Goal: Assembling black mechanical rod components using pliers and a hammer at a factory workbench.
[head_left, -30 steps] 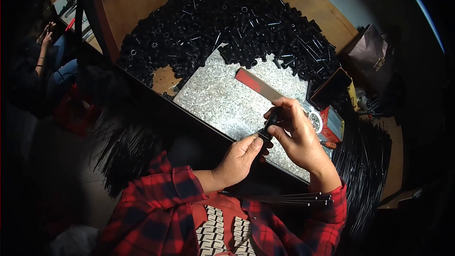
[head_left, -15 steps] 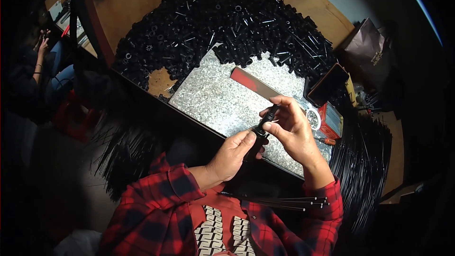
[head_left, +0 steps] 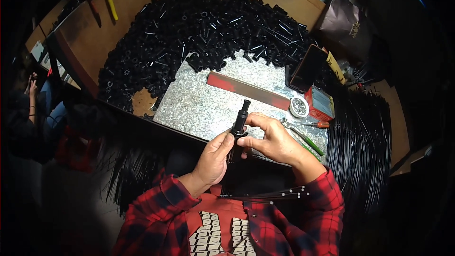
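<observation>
A black stepped tubular part stands nearly upright between my hands, its narrow flared end on top. My left hand is wrapped round its lower portion, the thumb pressing on the near side. My right hand reaches in from the right with thumb and forefinger closed about the collar at mid-height. What the other right fingers do behind the part is hidden. Beyond my hands lies a long flat bar, red at its left end, on the speckled pale work surface.
A large heap of black tubular pieces covers the back. At right are a white dish of small bits, a red box, a phone, a screwdriver, green-handled pliers and bundled black rods. Another person sits far left.
My right fingers have moved from the part's upper end down to its collar, leaving the narrow top exposed. The part is more upright. The whole view has shifted, and the green-handled pliers now show.
</observation>
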Motion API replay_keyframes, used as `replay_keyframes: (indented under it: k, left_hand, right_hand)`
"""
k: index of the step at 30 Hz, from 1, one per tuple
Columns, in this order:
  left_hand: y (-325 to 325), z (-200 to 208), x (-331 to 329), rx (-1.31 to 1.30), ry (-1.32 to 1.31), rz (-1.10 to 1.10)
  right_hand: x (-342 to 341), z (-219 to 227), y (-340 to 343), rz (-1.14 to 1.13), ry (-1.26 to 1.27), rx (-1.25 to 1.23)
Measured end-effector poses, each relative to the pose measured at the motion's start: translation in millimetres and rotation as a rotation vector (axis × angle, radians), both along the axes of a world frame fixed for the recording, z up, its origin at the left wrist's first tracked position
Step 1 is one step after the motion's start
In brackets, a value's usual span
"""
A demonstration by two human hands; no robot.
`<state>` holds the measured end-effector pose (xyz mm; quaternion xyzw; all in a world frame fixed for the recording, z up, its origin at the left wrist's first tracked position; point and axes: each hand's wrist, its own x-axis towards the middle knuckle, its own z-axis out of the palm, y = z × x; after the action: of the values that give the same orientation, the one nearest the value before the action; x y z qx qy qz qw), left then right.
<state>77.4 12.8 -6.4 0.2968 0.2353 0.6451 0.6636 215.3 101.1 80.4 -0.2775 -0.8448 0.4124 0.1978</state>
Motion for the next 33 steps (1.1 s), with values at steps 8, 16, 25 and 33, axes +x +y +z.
replay_keyframes:
  k: [8,16,25,33]
  left_hand:
    - [-1,2,2,-0.006,-0.025,-0.011]
    - [0,-1,-2,-0.021,-0.115,-0.092]
    - [1,0,-4,0.050,-0.066,-0.104]
    - [1,-1,-7,0.068,0.055,-0.100]
  right_hand:
    - [1,10,-1,0.000,-0.058,-0.201]
    - [1,15,0,0.048,-0.082,-0.179]
    - [-3,15,1,0.073,-0.016,-0.328]
    - [-3,9,2,0.044,0.002,-0.453]
